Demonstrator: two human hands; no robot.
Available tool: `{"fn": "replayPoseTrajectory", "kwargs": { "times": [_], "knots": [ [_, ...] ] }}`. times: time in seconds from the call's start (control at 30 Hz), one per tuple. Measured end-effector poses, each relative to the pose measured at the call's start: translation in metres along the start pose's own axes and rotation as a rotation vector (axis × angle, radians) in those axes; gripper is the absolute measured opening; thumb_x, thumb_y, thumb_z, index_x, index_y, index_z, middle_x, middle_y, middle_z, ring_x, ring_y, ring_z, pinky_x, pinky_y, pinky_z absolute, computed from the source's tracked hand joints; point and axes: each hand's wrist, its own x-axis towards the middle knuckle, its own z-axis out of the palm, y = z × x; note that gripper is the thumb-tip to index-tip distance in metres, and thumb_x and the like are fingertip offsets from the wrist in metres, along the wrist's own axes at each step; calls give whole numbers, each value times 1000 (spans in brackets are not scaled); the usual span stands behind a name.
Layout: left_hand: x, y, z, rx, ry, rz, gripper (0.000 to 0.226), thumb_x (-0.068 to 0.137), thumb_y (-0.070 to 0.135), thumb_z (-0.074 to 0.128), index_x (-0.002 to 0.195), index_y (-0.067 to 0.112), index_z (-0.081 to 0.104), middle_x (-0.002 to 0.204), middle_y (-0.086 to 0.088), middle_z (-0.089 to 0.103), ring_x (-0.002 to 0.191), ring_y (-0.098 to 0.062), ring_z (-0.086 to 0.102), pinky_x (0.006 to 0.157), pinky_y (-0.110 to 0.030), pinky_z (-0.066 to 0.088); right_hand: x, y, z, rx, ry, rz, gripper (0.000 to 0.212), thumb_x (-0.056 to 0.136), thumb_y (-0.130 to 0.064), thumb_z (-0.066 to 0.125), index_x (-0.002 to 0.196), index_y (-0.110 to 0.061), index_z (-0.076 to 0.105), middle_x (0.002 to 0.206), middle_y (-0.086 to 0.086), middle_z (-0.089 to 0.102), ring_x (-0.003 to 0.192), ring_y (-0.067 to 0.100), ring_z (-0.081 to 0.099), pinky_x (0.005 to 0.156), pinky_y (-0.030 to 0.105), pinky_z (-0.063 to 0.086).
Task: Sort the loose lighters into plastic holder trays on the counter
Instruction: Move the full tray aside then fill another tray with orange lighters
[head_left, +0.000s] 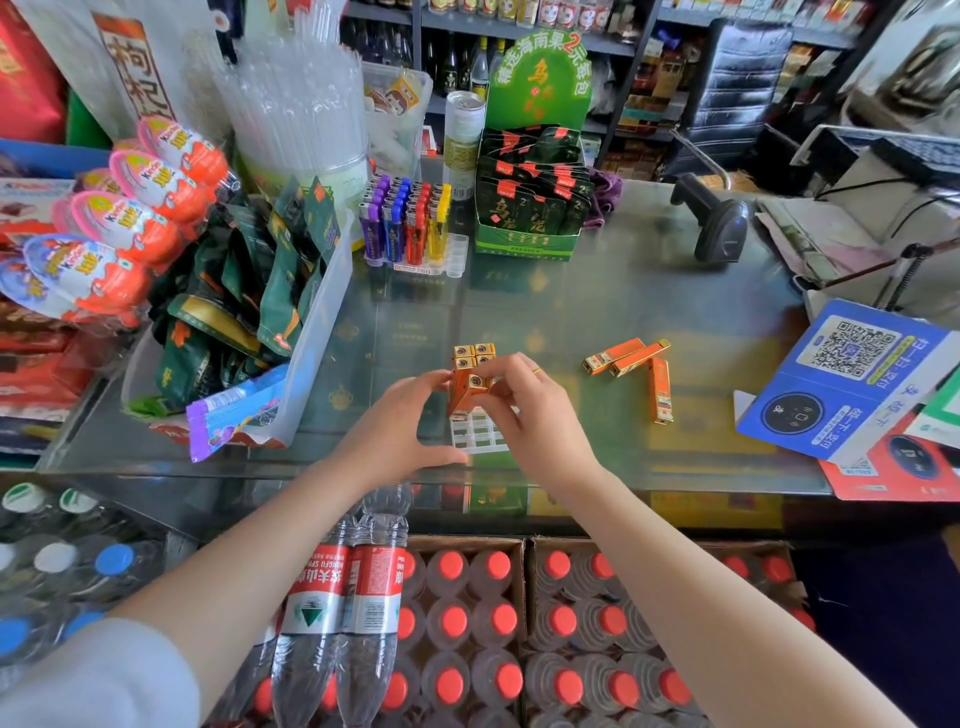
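1. Orange lighters (470, 371) stand upright in a tight cluster at the far end of a clear tray (478, 432), which lies on the glass table (571, 291) near its front edge.
2. Right hand (524, 410) pinches one lighter (478, 383) of that cluster between thumb and fingertips, its gold top just below the others' tops.
3. Left hand (400, 421) rests beside the tray, fingers curled, fingertips touching the cluster's left side and thumb lying on the glass near the tray's front corner.
4. Tray slots nearer the person show empty between the two hands.
5. Three loose lighters (636, 369) lie flat on the glass to the right of the tray, two side by side at a slant and one pointing toward the front edge.
6. Behind the tray, well apart, a second tray (415, 267) holds purple, blue, red and yellow lighters upright.
7. A green box of dark packets (530, 218) sits right of that far tray, and a black scanner (719, 223) stands farther right.
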Motion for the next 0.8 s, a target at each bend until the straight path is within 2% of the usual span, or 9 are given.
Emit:
{"fn": "replayPoseTrajectory", "kwargs": {
  "times": [0.1,0.2,0.3,0.4,0.5,0.57,0.63,0.7,0.8],
  "knots": [
    [0,-1,0,-9,-1,0,84,66,45,74,136,33,29,142,7,38,129,-12,36,105,-34,31,5,1,-5,-66,-37,-65,13,89,-8,55,101,-3,57,94,8,60,66,19,56,60,37,50],
    [0,0,0,-13,0,3,83,67,46,74,136,33,29,142,7,38,129,-11,36,105,-34,31,5,3,-8,-133,-71,-112,14,88,-8,54,100,-2,58,95,13,61,64,28,60,55,36,51],
    [0,0,0,-7,6,7,83,67,45,74,136,33,29,141,7,39,128,-11,36,104,-33,31,5,2,-7,-211,-19,-168,15,85,-13,57,97,-6,62,90,11,61,57,26,57,47,30,49],
    [-1,2,-1,-17,9,18,83,67,42,75,136,31,30,140,7,40,128,-11,36,103,-30,30,7,6,-2,-448,56,-265,17,76,-13,70,93,-11,66,80,7,60,54,22,56,37,24,43],
    [-1,4,-2,-19,11,19,83,67,41,76,136,29,31,140,6,41,128,-12,36,103,-30,30,9,18,4,-729,92,-401,34,67,-13,79,99,-16,66,74,1,59,54,17,53,39,23,40],
    [-2,4,-3,-20,7,12,82,67,40,76,135,29,31,139,5,41,128,-13,37,102,-31,31,9,25,5,-756,89,-446,39,71,-18,76,107,-16,62,76,1,61,54,17,54,40,24,41],
    [-2,4,-3,-15,3,11,82,67,40,76,135,29,31,140,5,41,128,-12,36,103,-32,31,5,25,1,-627,55,-413,35,81,-27,64,112,-15,55,79,2,64,58,19,60,42,24,44],
    [-1,3,-3,-5,-2,11,83,67,40,76,136,29,31,140,5,40,128,-12,36,104,-32,30,0,25,-8,-464,53,-277,31,87,-30,50,113,-12,50,81,4,65,64,20,63,46,24,45],
    [0,4,-3,-4,-12,-1,83,67,38,77,136,31,30,142,3,39,129,-14,36,104,-33,31,-3,45,-22,-485,112,-59,22,87,-17,43,102,-8,57,83,10,64,68,30,62,58,29,45]
  ]
}}
